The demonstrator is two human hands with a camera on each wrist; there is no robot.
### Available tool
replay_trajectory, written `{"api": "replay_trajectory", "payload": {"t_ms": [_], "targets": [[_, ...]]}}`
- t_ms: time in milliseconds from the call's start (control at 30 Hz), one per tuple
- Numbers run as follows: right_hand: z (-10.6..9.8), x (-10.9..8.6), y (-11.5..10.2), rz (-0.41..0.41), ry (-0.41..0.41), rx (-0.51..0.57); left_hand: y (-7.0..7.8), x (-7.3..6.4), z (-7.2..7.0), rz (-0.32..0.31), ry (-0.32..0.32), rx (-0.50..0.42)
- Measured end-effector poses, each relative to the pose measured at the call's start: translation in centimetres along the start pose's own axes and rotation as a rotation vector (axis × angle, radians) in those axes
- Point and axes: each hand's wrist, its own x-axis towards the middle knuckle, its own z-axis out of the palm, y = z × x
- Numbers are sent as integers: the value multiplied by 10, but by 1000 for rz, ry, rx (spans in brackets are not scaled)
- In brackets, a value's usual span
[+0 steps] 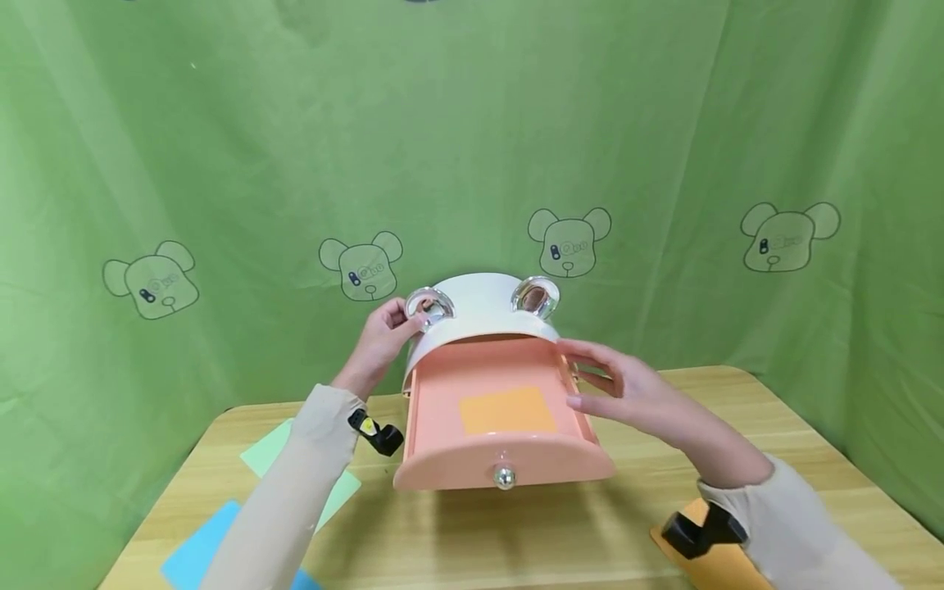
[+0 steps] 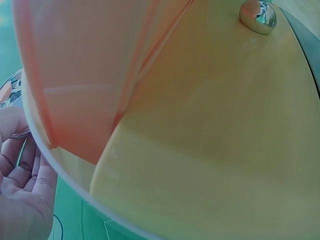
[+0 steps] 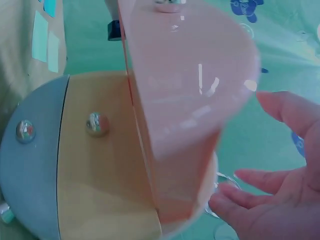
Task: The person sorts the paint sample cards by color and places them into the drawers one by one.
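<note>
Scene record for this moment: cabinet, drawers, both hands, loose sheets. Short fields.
cabinet: white shell, two silver ears on top
top_drawer: pink drawer, pulled open
drawer_contents: orange sheet, lying flat
lower_drawers: yellow drawer and blue-grey drawer, both shut
left_hand: left hand pinches left silver ear
right_hand: right hand beside the pink drawer's right side, fingers spread; contact unclear
table_left: green paper, blue paper
table_right: orange paper
</note>
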Motion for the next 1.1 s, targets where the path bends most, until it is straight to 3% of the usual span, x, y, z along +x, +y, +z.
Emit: {"api": "replay_trajectory", "payload": {"t_ms": [133, 300, 400, 500, 667, 867, 1000, 1100], "targets": [[-17, -23, 13, -31, -15, 18, 1, 0, 0, 0, 7, 5], [-41, -54, 50, -106, -66, 45, 3, 1, -1, 5, 7, 19], [-51, -71, 76, -182, -133, 51, 3, 0, -2, -5, 8, 11], [-57, -88, 101, -189, -221, 66, 2, 0, -3, -9, 12, 1], [-69, -115, 135, -46, -353, 189, 2, 0, -4, -5, 13, -3], [-81, -142, 166, 132, -448, 390, 1, 0, -2, -6, 7, -2], [-83, -154, 186, 93, -492, 440, 0, 1, -1, -7, 9, -4], [-83, -160, 202, -59, -520, 382, 0, 2, 0, -8, 7, -3]]}}
